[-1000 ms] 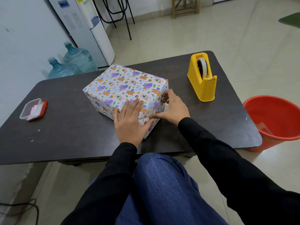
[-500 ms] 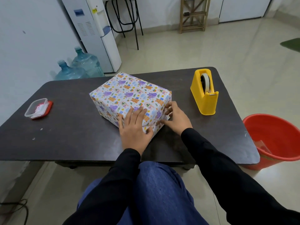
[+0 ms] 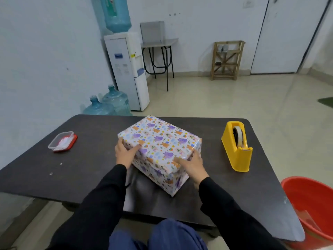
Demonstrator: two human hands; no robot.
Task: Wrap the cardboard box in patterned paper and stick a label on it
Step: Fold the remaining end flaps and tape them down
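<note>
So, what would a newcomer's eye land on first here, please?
The brightly patterned wrapped box sits in the middle of the dark table, gripped on either side by the left hand and right hand. Next come the yellow tape dispenser to its right and the red bucket on the floor by the table's right edge.

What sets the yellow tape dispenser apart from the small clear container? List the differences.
The tape dispenser is opaque yellow; the container is clear with a red part beneath. The dispenser stands tall; the container sits low. The dispenser is right of the wrapped box, the container left. Both rest on the dark table, untouched.
</note>
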